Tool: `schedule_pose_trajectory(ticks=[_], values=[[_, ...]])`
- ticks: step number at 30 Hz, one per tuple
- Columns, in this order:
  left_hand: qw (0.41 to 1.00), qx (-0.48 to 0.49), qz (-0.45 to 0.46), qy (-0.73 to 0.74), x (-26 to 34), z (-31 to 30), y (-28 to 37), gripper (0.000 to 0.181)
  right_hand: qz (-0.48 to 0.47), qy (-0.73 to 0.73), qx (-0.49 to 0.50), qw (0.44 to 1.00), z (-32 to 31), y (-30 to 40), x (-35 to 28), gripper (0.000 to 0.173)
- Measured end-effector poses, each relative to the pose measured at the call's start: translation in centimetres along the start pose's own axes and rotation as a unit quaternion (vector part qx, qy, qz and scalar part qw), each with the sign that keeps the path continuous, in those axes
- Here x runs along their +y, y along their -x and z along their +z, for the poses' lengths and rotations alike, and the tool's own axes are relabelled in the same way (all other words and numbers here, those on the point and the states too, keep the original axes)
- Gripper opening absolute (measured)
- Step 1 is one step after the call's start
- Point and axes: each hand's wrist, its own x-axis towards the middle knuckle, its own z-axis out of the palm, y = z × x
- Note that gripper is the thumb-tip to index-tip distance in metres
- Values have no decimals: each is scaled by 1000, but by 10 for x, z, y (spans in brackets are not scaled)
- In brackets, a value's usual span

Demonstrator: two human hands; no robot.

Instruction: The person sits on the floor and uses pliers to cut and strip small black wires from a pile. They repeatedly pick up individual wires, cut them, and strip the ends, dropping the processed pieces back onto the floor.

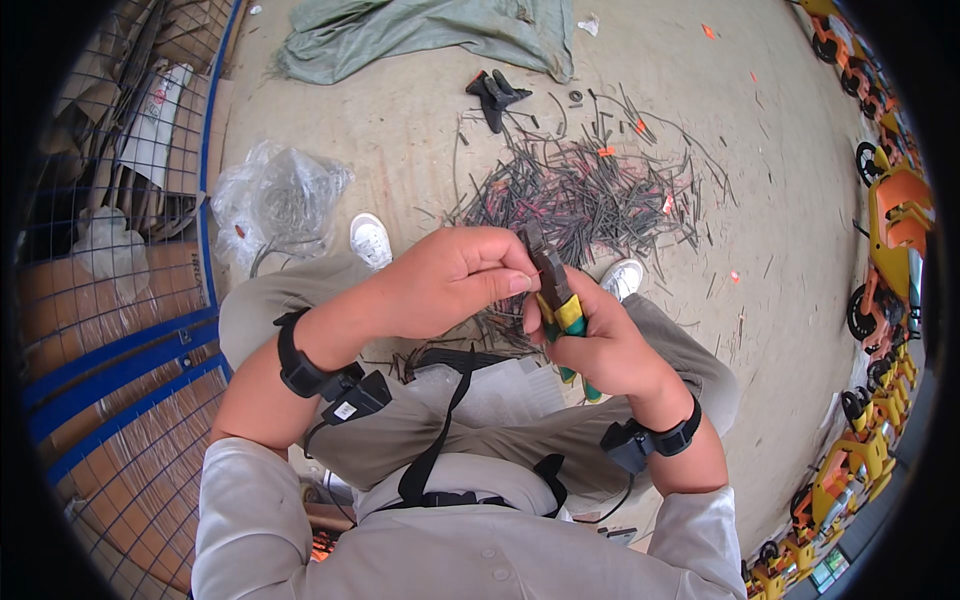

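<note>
My right hand [604,337] grips a pair of pliers [553,274] with yellow and green handles, the dark metal jaws pointing up and away from me. Close against the jaws, my left hand [457,281] has thumb and forefinger pinched together. A thin reddish wire end [538,271] barely shows at those fingertips; the rest of it is hidden. Beyond both hands, a large heap of short dark and reddish wire pieces [577,195] is spread on the concrete floor between my shoes.
Left of me stands a blue wire-mesh cage [206,247] holding cardboard. A clear plastic bag [281,195] lies beside it. Dark gloves [495,97] and a green sheet [427,37] lie farther off. Yellow-orange wheeled vehicles [896,225] line the right. Translucent plastic sheeting [510,390] lies between my legs.
</note>
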Motion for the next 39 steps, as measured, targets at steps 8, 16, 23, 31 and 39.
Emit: schedule_pose_trajectory(ticks=[8,16,23,31,39], values=[[999,-18,-1,-45,6,-7,5,12,42,-67,-73,994,-6,2,-9,64],[995,56,-23,-82,1,-6,-2,16,9,-23,61,998,-7,-1,-18,65],[983,174,-47,-44,17,-9,7,22,-25,-24,226,973,-43,3,-30,73],[988,152,10,14,6,-5,0,45,119,-91,25,988,0,-5,-5,74],[993,97,-4,63,-10,1,-5,50,96,-119,29,988,10,-3,-9,74]])
